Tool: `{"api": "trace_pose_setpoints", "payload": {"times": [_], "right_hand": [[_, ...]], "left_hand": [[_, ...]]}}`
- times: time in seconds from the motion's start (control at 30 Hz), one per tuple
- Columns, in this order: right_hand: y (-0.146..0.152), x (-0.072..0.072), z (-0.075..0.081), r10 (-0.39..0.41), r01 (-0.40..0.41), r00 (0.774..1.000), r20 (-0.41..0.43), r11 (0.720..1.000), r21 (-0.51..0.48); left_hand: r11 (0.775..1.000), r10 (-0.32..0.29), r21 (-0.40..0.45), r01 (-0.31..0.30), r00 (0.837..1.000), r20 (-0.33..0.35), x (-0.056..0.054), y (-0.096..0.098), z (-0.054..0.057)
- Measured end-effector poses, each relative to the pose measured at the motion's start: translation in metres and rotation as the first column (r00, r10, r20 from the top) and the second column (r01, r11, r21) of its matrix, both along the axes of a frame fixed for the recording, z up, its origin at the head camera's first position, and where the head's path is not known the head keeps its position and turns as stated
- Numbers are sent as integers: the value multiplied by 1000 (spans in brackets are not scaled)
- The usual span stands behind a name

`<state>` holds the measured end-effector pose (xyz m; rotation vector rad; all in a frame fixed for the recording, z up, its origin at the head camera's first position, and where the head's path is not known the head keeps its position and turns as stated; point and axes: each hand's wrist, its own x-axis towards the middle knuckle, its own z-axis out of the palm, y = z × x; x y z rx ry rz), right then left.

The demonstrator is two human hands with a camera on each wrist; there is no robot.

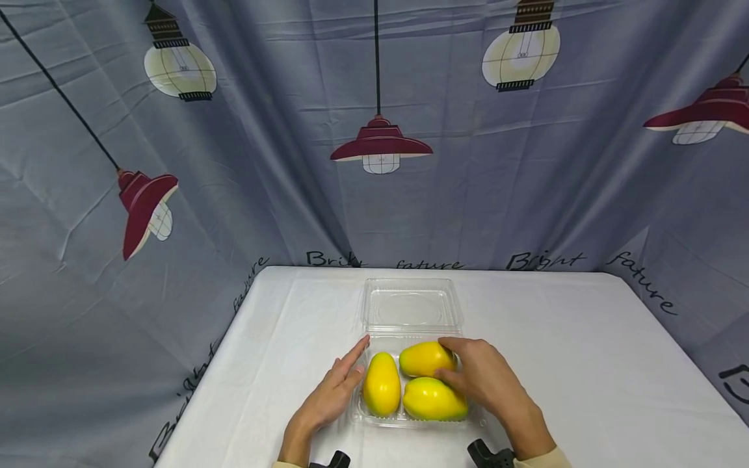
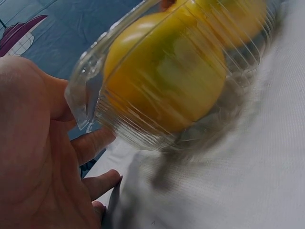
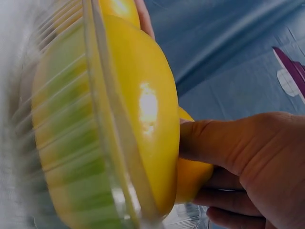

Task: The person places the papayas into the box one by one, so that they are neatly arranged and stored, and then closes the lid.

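Three yellow mangoes lie in a clear plastic clamshell box whose lid is folded back, away from me. One mango stands lengthwise on the left; another lies across the front right. The back-right mango is gripped by my right hand, thumb at its front side and fingers behind. In the right wrist view the front-right mango partly covers the gripped one. My left hand is at the box's left side with fingers extended; the left wrist view shows them beside the wall.
A white cloth covers the table. Behind it hangs a grey-blue curtain printed with lamps and lettering. Black wrist devices show at the bottom edge of the head view.
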<state>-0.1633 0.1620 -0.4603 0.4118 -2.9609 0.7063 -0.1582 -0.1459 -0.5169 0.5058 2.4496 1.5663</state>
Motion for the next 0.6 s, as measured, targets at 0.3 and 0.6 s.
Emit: {"api": "trace_pose_setpoints", "payload": {"times": [0.3, 0.6], "right_hand": [[2, 2, 1, 30, -29, 999, -27, 999, 34], [16, -3, 8, 24, -23, 1000, 20, 999, -42]], "left_hand": [[999, 27, -23, -27, 1000, -2, -2, 2, -1], [998, 45, -38, -45, 999, -9, -2, 0, 5]]}}
